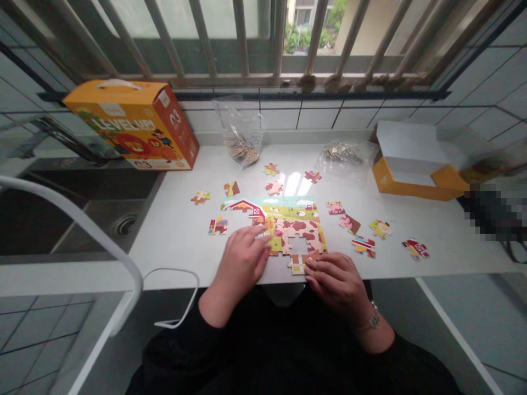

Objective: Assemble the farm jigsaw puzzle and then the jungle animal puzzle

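Observation:
A partly joined jigsaw puzzle (302, 226) lies on the white counter, showing a red barn roof, a spotted cow and green fields. It has a gap under the cow and another at the left below the roof. My left hand (245, 252) rests at the puzzle's lower left, fingers apart, fingertips touching its pieces. At the lower edge my right hand (335, 278) has its fingers closed on a brown-and-white puzzle piece (298, 265), partly hidden by the fingers. Loose pieces lie around, among them a pink pig piece (349, 224) and a red barn piece (415, 249).
An orange box (135, 129) stands at the back left beside a sink (82, 214). Clear bags (244, 137) of pieces and an opened orange-and-white box (415, 184) sit along the back wall. A white curved arm (94, 225) crosses the left foreground.

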Motion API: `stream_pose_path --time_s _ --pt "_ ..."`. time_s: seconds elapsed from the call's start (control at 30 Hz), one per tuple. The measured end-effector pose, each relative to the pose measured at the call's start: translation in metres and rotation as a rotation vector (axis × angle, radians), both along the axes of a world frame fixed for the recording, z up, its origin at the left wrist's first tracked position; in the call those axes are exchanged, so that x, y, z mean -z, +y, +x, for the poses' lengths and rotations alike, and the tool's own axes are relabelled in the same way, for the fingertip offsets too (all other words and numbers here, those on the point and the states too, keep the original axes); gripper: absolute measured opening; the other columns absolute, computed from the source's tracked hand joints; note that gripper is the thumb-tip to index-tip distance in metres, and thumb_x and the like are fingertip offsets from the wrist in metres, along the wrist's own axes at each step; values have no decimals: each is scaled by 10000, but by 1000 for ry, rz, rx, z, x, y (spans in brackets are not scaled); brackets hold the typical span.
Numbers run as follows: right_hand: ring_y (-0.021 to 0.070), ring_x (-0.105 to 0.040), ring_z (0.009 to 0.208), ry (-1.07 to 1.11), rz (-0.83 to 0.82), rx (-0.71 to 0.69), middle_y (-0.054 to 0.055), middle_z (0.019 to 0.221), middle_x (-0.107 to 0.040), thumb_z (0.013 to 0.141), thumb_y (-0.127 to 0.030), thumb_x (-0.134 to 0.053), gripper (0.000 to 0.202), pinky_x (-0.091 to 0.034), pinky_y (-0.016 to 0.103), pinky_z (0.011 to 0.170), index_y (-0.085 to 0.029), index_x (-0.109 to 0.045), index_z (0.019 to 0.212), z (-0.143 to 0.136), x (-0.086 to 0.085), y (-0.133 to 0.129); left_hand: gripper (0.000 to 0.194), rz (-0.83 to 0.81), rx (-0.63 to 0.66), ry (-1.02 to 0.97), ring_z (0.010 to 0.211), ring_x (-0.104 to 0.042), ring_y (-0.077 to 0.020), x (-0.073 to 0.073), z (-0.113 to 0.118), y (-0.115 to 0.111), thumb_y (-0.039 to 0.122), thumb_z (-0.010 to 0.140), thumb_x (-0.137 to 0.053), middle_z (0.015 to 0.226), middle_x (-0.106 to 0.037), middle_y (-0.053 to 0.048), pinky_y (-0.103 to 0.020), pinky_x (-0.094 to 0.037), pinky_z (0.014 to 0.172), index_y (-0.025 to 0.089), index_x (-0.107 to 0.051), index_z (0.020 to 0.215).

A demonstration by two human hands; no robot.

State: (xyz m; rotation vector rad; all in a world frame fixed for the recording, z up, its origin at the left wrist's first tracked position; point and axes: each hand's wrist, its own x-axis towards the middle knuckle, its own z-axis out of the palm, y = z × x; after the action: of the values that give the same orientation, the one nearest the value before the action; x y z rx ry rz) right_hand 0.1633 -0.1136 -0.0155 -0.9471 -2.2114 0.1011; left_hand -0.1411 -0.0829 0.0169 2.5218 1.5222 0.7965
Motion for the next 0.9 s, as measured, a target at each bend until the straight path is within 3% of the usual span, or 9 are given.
stream_pose_path --time_s 0.13,0.23,0.37,0.47,0.53,0.7,0.9 --pt "256 -759 1089 7 -2 15 16 1209 -870 1024 -184 -794 180 -558 471 979 -289 -807 1170 0 2 -2 456 -33 -437 126 1494 -565 -391 -5 -63 51 222 1082 -518 1601 -623 -237 -604 -462 1258 115 -626 1512" --pt "263 -763 1085 13 -5 23 20 1209 -870 1026 -193 -789 167 -555 473 972 -295 -811 1158 -1 2 -2 517 -102 -639 188 1545 -523 -418 -5 -110 90 207 1058 -489 1637 -573 -288 -605 -436 1278 43 -594 1538" --pt "260 -765 1076 13 3 28 22 1198 -872 1034 -202 -778 157 -554 472 966 -293 -808 1157 -1 1 -2 568 -242 -590 238 1524 -543 -403 -4 -143 121 203 1052 -464 1655 -582 -254 -573 -428 1282 68 -559 1595" --pt "257 -763 1081 16 4 34 23 1191 -874 1042 -210 -767 145 -555 471 967 -294 -807 1153 -1 1 -2 587 -301 -580 268 1432 -596 -421 -5 -150 129 244 1047 -477 1602 -638 -213 -574 -472 1214 132 -559 1617" --pt "257 -759 1079 14 9 31 22 1195 -873 1047 -209 -765 137 -551 471 968 -286 -799 1154 -1 0 -2 612 -293 -571 303 1376 -622 -417 -9 -152 130 268 1024 -519 1546 -662 -228 -552 -472 1205 116 -559 1616" --pt "254 -750 1077 8 19 19 14 1212 -869 1045 -191 -772 159 -545 464 958 -278 -783 1178 -1 1 -1 476 -378 -526 381 1208 -686 -393 -21 -161 131 350 1003 -608 1259 -736 -213 -500 -512 1149 124 -731 1404" --pt "263 -757 1084 16 -5 28 12 1222 -868 1038 -189 -781 178 -548 480 962 -294 -792 1180 0 4 -2 496 -467 -616 309 1094 -695 -363 -35 -176 132 517 889 -829 1250 -713 -211 -458 -535 1048 125 -796 1192"
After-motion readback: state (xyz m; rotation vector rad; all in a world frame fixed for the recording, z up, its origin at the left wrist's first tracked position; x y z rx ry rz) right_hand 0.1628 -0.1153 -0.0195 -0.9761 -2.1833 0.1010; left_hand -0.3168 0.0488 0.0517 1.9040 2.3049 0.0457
